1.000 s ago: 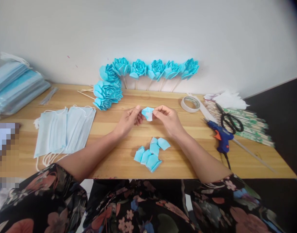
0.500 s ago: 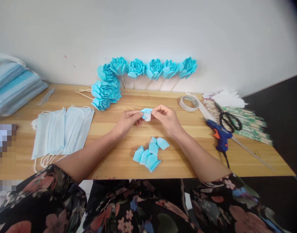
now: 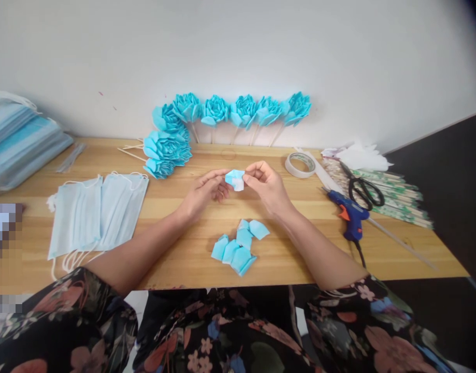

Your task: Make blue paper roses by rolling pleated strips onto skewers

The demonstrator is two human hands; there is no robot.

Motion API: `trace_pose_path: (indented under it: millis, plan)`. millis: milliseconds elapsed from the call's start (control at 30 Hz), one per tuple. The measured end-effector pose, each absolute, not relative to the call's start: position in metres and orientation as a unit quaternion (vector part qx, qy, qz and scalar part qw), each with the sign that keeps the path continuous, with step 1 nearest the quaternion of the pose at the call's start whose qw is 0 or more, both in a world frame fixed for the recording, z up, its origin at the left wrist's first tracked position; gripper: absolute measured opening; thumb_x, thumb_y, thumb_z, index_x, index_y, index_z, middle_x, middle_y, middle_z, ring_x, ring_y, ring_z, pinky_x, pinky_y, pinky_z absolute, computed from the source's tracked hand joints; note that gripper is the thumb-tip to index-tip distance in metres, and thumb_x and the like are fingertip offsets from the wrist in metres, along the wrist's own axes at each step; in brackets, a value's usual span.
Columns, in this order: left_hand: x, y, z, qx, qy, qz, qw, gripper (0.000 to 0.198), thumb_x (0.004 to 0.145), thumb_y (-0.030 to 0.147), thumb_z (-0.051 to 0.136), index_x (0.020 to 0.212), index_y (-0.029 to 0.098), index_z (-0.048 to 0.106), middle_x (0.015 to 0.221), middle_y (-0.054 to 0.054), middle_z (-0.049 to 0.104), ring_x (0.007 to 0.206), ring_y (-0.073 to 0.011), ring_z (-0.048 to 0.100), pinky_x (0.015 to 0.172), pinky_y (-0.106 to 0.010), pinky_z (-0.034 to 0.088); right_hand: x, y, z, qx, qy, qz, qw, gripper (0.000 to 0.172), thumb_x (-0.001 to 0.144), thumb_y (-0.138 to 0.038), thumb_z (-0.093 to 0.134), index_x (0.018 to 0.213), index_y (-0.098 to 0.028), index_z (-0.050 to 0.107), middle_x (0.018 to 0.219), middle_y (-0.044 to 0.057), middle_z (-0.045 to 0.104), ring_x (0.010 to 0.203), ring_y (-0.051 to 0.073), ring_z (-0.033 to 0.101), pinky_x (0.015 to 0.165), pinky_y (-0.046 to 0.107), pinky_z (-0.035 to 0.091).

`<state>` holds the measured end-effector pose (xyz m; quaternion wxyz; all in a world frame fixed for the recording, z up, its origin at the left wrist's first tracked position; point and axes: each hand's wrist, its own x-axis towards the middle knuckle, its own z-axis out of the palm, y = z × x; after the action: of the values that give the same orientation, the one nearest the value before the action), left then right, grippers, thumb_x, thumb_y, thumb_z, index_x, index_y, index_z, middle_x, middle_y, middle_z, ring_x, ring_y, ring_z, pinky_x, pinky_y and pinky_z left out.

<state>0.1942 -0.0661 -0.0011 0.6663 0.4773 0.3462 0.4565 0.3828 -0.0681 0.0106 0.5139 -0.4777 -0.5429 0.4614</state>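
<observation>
Between my hands is a small folded petal of blue and white mask-like fabric, held up above the wooden table. My right hand pinches its right edge between thumb and forefinger. At its left edge are the thumb and fingertips of my left hand, closed on it, the contact partly hidden. Below the hands, near the table's front edge, lie several blue fabric petals, some overlapping. Behind them, finished-looking blue fabric roses on thin sticks lean on the wall, and more are bunched at the left.
Pleated face masks lie at the left, with bagged masks behind. To the right are a tape roll, a blue glue gun, black scissors and wrapped sticks. The wooden table meets a white wall.
The petal has been turned and spread so that more of its face shows. My left fingers have loosened and shifted slightly at its edge. The view has moved a little.
</observation>
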Motion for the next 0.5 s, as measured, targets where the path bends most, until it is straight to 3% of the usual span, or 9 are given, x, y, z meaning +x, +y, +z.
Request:
trace_pose_path:
  millis: [67,167,367,500]
  plan:
    - [0.1944,-0.0664,-0.0003,0.476,0.343,0.452,0.672,0.043,0.076,0.04,0.076,0.11,0.016,0.069,0.084,-0.004,0.071,0.067,-0.0131,0.063,0.057,-0.023,0.046,0.3833,-0.0673,0.0106,-0.465,-0.532,0.481,0.519,0.034,0.073,-0.036,0.074,0.099,-0.024,0.056,0.078,-0.004,0.065,0.074,0.014,0.061,0.074,0.03,0.048]
    - [0.1946,-0.067,-0.0002,0.492,0.345,0.429,0.674,0.038,0.075,0.043,0.079,0.098,0.014,0.072,0.083,-0.004,0.069,0.068,-0.012,0.062,0.058,-0.022,0.046,0.3837,-0.0674,0.0108,-0.457,-0.535,0.487,0.519,0.038,0.075,-0.034,0.074,0.106,-0.024,0.054,0.077,-0.005,0.065,0.074,0.013,0.062,0.075,0.03,0.048]
    - [0.1939,-0.066,-0.003,0.524,0.363,0.409,0.653,0.043,0.075,0.056,0.078,0.079,0.014,0.073,0.072,-0.003,0.067,0.063,-0.0104,0.057,0.059,-0.022,0.043,0.3826,-0.0688,0.0102,-0.445,-0.554,0.483,0.511,0.038,0.076,-0.032,0.073,0.107,-0.024,0.052,0.075,-0.005,0.066,0.072,0.013,0.062,0.073,0.029,0.047]
    - [0.1934,-0.0655,-0.004,0.528,0.381,0.404,0.643,0.044,0.075,0.058,0.077,0.076,0.014,0.072,0.07,-0.003,0.068,0.061,-0.0099,0.056,0.059,-0.023,0.043,0.3814,-0.0687,0.0088,-0.441,-0.554,0.486,0.513,0.035,0.075,-0.032,0.074,0.1,-0.025,0.05,0.075,-0.006,0.065,0.07,0.013,0.061,0.071,0.029,0.046]
